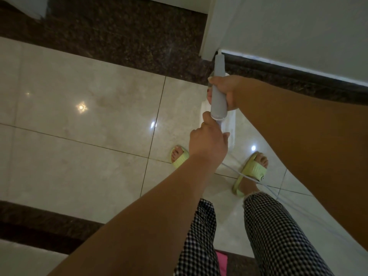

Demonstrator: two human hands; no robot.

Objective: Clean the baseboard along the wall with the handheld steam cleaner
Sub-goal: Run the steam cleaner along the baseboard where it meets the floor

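Head view looks straight down past two bare forearms to a glossy cream tile floor (79,120) with thin dark grout lines and a few bright light spots reflected in it. A band of dark speckled stone (119,32) crosses the floor at the top left, and another strip of it lies at the lower left. Near the middle, the left hand (208,139) is curled tight around the white cord end just below the tail of the steam cleaner (219,92), a slim grey wand standing almost upright in the picture. Its white nozzle tip touches the corner where a white door frame (208,36) meets the dark baseboard (298,80), which runs off to the right under the pale wall (298,26). The right hand (227,90) is wrapped round the middle of the wand, fingers closed on the far side and thumb along the near one. A white cord (247,177) trails from the wand's tail down across the tiles and over the right foot. Below the hands, two feet in pale green slippers (252,172) stand apart on the tiles, with black-and-white checked trousers (278,236) above them. Something white lies on the floor beneath the wand; I cannot tell what it is.
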